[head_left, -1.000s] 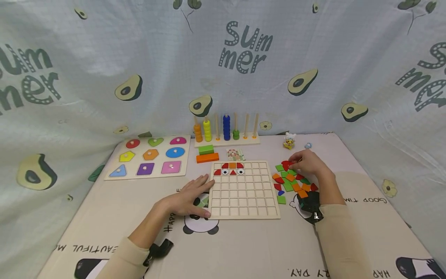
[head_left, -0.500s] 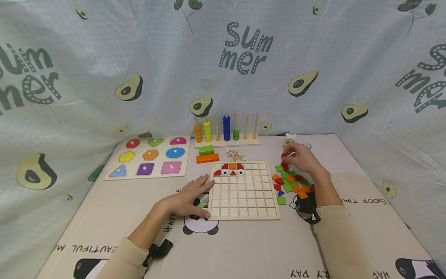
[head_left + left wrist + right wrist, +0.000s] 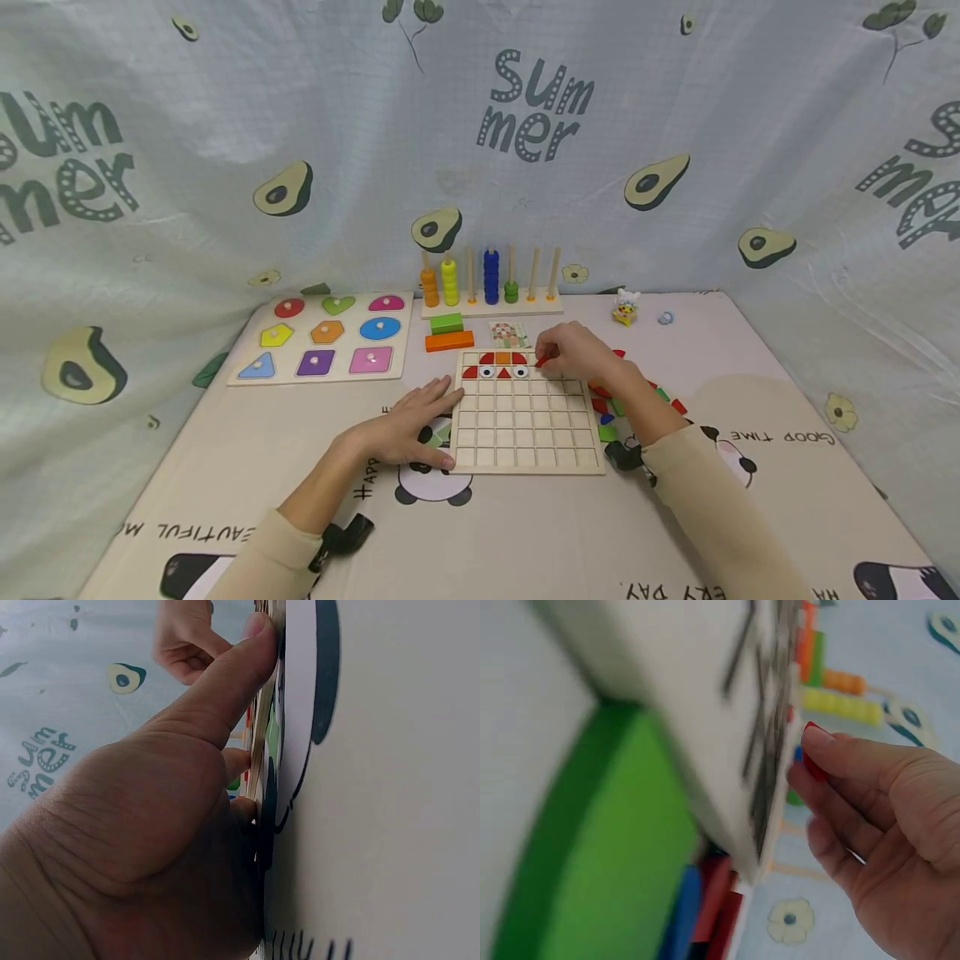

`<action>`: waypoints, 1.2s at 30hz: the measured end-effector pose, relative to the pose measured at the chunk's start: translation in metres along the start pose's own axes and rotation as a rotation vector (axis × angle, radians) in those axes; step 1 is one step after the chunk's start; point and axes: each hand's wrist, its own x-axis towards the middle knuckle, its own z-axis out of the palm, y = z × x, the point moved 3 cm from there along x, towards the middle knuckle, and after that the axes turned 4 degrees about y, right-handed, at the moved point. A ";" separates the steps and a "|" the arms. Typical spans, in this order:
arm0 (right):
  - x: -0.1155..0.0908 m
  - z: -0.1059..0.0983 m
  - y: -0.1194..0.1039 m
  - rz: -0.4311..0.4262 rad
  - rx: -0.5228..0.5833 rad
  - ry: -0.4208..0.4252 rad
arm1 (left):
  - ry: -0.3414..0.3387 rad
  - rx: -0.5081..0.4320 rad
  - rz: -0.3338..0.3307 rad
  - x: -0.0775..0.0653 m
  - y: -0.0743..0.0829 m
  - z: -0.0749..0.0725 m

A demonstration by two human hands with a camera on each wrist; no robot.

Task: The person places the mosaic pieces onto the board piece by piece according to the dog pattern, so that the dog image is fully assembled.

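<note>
Pinching a small red piece [image 3: 542, 362] tight between thumb and finger of the right hand [image 3: 576, 352], over the far side of the grid board [image 3: 525, 435], just right of the set-in pieces [image 3: 503, 358]. Maybe pinched like that because so thin. Resting the left hand [image 3: 411, 422], with fingers spread apart, on the board's left edge, likely to stop any sliding. To the board's right, loose pieces [image 3: 607, 433], probably for easy reaching.
</note>
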 end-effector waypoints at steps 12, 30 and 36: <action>0.004 0.012 -0.010 -0.093 -0.059 -0.078 | 0.003 -0.015 0.015 -0.001 0.002 -0.001; 0.003 0.015 0.012 0.000 0.131 -0.093 | -0.009 -0.019 -0.006 0.000 0.003 -0.001; 0.003 0.013 0.011 -0.047 0.128 -0.071 | -0.005 -0.014 -0.015 0.000 0.002 -0.002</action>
